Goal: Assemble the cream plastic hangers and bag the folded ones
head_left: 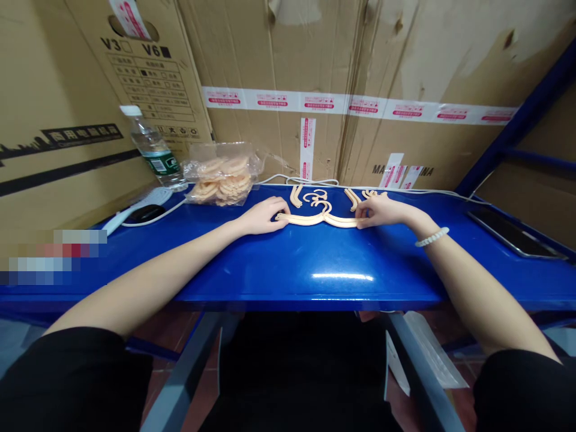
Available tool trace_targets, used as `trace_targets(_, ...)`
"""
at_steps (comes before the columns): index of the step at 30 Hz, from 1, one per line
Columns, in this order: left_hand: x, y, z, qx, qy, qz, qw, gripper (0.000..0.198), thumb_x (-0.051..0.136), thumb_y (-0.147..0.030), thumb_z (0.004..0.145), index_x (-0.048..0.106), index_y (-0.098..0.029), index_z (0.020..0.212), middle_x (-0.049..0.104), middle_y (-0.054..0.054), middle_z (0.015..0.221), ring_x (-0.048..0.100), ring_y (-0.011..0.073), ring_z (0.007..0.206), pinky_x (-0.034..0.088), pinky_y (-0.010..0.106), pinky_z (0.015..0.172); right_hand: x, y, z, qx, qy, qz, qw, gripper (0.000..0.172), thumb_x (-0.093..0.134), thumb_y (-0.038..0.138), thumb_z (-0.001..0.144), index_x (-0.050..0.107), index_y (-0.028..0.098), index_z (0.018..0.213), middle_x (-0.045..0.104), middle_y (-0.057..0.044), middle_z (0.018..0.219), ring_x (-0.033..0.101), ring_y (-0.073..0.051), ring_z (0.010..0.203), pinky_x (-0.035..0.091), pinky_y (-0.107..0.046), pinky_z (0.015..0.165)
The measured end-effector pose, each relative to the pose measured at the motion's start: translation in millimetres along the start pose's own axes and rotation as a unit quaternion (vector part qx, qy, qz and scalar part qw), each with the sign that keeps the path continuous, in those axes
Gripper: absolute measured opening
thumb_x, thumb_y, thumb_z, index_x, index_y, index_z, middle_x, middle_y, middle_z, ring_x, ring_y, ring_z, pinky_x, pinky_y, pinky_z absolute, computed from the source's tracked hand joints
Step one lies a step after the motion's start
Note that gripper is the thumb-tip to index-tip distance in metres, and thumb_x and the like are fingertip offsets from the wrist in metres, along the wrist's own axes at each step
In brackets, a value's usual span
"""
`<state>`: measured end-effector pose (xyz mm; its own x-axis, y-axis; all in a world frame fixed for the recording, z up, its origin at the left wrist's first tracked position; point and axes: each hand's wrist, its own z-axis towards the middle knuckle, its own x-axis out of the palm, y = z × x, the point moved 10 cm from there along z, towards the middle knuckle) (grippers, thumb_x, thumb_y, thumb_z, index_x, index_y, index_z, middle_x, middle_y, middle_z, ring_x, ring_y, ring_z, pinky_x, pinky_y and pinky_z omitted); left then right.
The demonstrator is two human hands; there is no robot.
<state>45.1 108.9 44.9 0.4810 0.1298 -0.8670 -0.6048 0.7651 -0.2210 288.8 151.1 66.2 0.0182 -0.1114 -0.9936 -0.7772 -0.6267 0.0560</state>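
A beige clothes hanger point(310, 220), two curved arms meeting under a hook, lies on the blue table in the middle of the head view. My left hand point(265, 216) has its fingers closed around the hanger's left end. At the opposite end, my right hand point(378, 211) grips the tip, which its fingers partly hide. Just beyond the hanger lie loose beige curved arm pieces point(296, 197) and small hook pieces point(317, 195). More arm pieces point(351, 199) sit beside my right hand, with another small cluster point(369, 194) partly behind it.
A clear plastic bag point(225, 174) of beige pieces stands back left beside a water bottle point(155, 150). A black mouse point(147, 213) and a pale blue handled item point(135, 207) lie left. A phone point(513, 233) is at right. Cardboard point(279, 144) and a white cable point(427, 191) line the back.
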Motion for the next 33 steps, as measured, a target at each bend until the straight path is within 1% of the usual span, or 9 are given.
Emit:
trace_targets(8,0.9,0.2,0.5,0.010,-0.006,0.005,1.000,0.016,0.053,-0.030,0.085,0.061,-0.020,0.094,0.066,0.009,0.104,0.060,0.0261,0.100,0.049,0.040,0.090,1.6,-3.2,1.0,-0.004,0.004,0.010,1.000,0.027,0.071,0.045,0.075,0.076,0.022,0.086,0.077,-0.004,0.086,0.070,-0.024,0.081,0.042,-0.031,0.067)
trace_targets(17,0.0,-0.6,-0.6,0.008,-0.012,0.009,1.000,0.017,0.053,-0.031,0.085,0.061,-0.019,0.094,0.065,0.009,0.105,0.060,0.0263,0.099,0.049,0.040,0.090,0.3,-3.0,0.2,0.001,0.003,0.011,1.000,0.026,0.071,0.044,0.075,0.076,0.022,0.087,0.077,-0.004,0.087,0.070,-0.025,0.081,0.043,-0.033,0.072)
trace_targets(24,-0.4,-0.7,-0.7,0.009,-0.016,0.009,1.000,0.015,0.054,-0.030,0.085,0.061,-0.019,0.094,0.066,0.009,0.105,0.061,0.0258,0.098,0.050,0.039,0.089,-0.4,-4.3,-1.5,0.009,0.008,0.017,1.000,0.026,0.070,0.042,0.073,0.076,0.020,0.087,0.078,-0.006,0.097,0.070,-0.025,0.084,0.045,-0.033,0.074)
trace_targets(28,-0.9,0.4,-0.9,0.007,-0.020,0.011,1.000,0.015,0.054,-0.030,0.085,0.061,-0.020,0.093,0.066,0.009,0.106,0.061,0.0262,0.099,0.050,0.041,0.091,-0.9,-3.9,-1.9,0.015,0.011,0.023,1.000,0.027,0.071,0.042,0.072,0.075,0.020,0.087,0.078,-0.007,0.097,0.070,-0.026,0.085,0.046,-0.034,0.075)
trace_targets(33,-1.2,1.3,-1.0,0.006,-0.023,0.014,1.000,0.015,0.054,-0.029,0.085,0.061,-0.019,0.093,0.067,0.009,0.105,0.062,0.0266,0.100,0.050,0.041,0.091,-1.0,-5.9,-3.7,0.027,0.019,0.032,0.999,0.027,0.070,0.042,0.071,0.075,0.020,0.087,0.077,-0.006,0.091,0.071,-0.026,0.083,0.048,-0.032,0.071)
